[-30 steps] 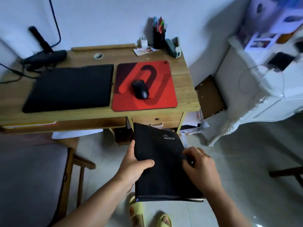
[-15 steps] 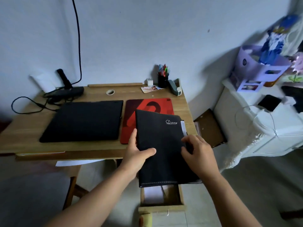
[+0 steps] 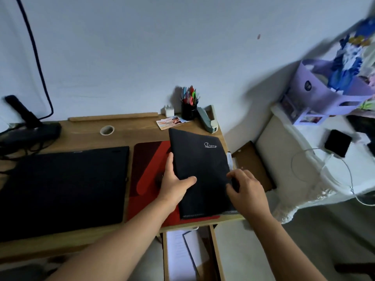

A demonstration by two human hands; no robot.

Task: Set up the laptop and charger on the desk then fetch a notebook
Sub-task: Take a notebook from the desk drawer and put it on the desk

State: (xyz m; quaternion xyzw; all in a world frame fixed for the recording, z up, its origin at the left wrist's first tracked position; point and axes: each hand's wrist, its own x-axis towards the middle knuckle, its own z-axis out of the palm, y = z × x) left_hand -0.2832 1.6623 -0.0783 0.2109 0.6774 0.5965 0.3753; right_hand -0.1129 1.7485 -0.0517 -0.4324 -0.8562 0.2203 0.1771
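A black notebook (image 3: 200, 165) with a small white "Diary" script on its cover lies over the red mouse pad (image 3: 148, 169) at the right end of the wooden desk (image 3: 85, 136). My left hand (image 3: 174, 183) grips its left edge, thumb on the cover. My right hand (image 3: 245, 189) holds its right edge with curled fingers. The closed black laptop (image 3: 63, 185) lies flat on the desk's left half. A black charger brick (image 3: 30, 132) with its cable sits at the back left. The mouse is hidden under my left hand and the notebook.
An open drawer (image 3: 190, 254) with papers juts out below the desk's front edge. A pen cup (image 3: 189, 110), stapler (image 3: 208, 119), white plug (image 3: 169, 110), cards and a tape roll (image 3: 107, 130) line the back. A white cabinet (image 3: 316, 163) stands to the right.
Both hands have carried the notebook up from below the desk and forward over the mouse pad. The view has come closer to the desk, and the open drawer now shows beneath.
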